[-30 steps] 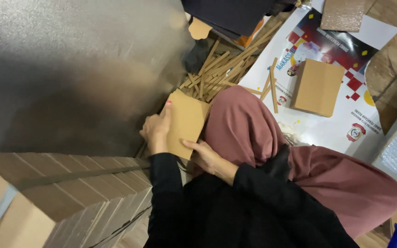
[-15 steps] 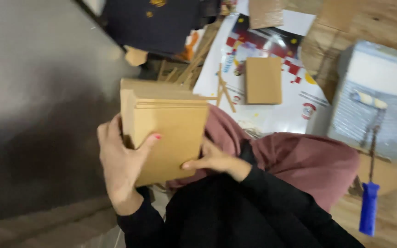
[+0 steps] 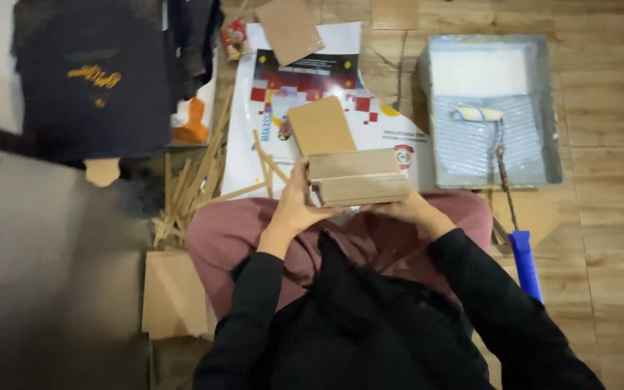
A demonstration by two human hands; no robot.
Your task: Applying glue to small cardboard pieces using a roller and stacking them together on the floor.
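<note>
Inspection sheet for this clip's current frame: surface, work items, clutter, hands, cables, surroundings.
Surface: wooden plank floor, partly covered by a white printed poster.
Work items: flat brown cardboard box held level over the lap in both hands.
Clutter: loose pile of thin wooden strips; brown cardboard panel on the poster; cardboard sheet by the knee; grey paint tray with a blue-handled paint roller; dark printed sheet.
Hands: left hand grips the box's left end; right hand supports its right end from below.
Cables: nothing seen.
Surroundings: grey surface at left; the person wears black sleeves and a maroon garment.
</note>
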